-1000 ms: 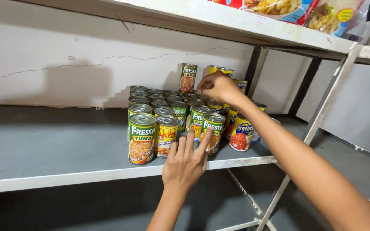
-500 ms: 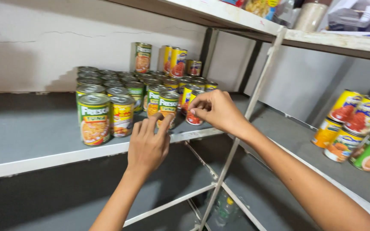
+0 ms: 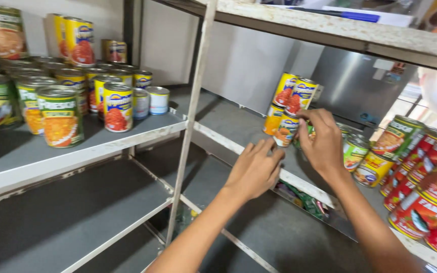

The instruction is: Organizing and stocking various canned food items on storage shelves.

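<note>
Evidently my right hand point(image 3: 323, 144) wraps a yellow can point(image 3: 286, 129), fingers closed round it, steadying it upright by 2 stacked cans point(image 3: 294, 94); my left hand point(image 3: 255, 169) hovers open, holding nothing.

Under your right hand point(image 3: 322, 144): small can point(image 3: 285, 129), metal with a glossy yellow-and-blue paper label. Centre frame, shelf post point(image 3: 190, 121): painted metal, chipped and rough. At left, grey shelf point(image 3: 102, 139): matt, smooth board with a scuffed white edge.

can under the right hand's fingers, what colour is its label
Yellow and orange label on the can, right hand touching it; head view.
</note>
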